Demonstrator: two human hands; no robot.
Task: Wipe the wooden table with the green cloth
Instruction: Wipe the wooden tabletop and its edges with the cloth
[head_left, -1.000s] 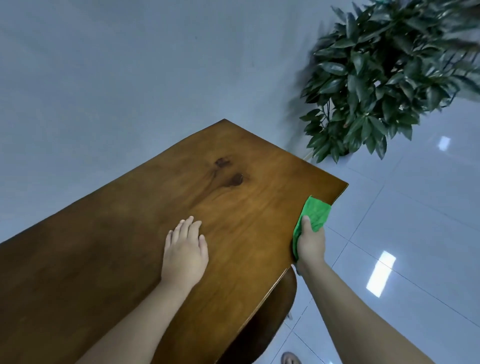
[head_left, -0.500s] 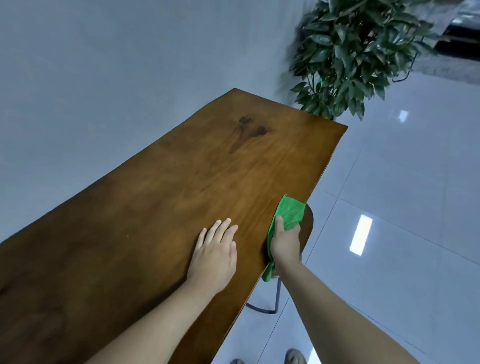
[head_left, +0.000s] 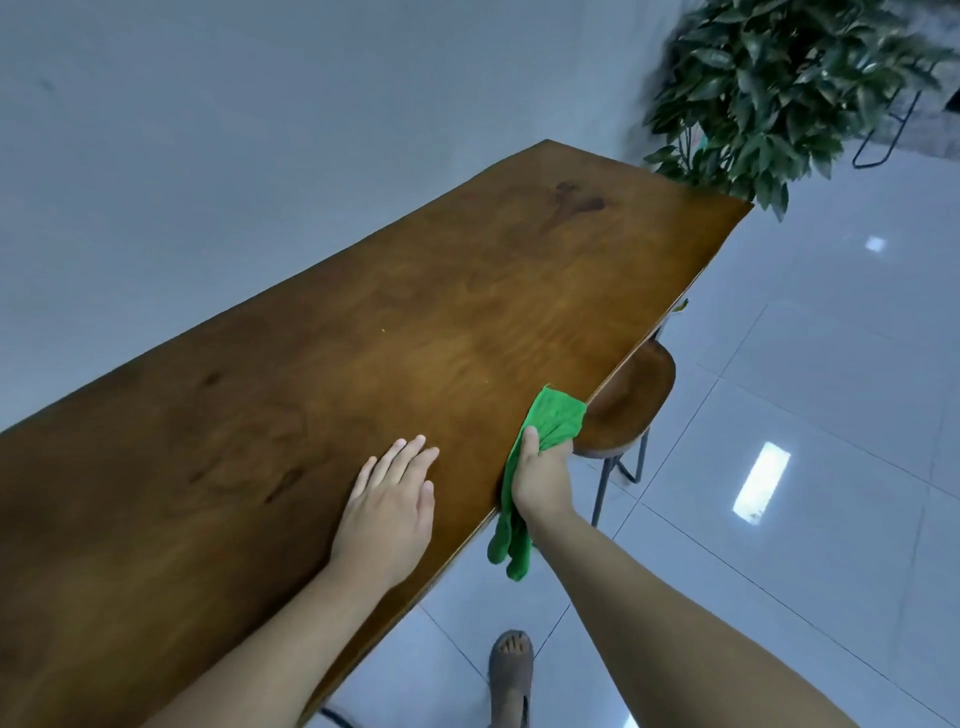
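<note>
- Right hand (head_left: 540, 478) clenched on the cloth (head_left: 556, 415), thumb on top, fingers wrapped over the table (head_left: 415, 312) edge.
- Left hand (head_left: 387, 509) flat on the tabletop, palm down, fingers spread, holding nothing; looks like a brace.
- Cloth reads soft, light, limp: bunches in the fist, no stiffness. Likely microfibre, so it should drag rather than slip on the wood.
- Best hold is a wad under palm; pinching a corner would let it fold.
- Upper part sticks out past the thumb onto the near edge, beside the stool (head_left: 634, 410).
- Loose tail hangs below the wrist, off the table, touching nothing.
- Only the edge strip is under the cloth now.
</note>
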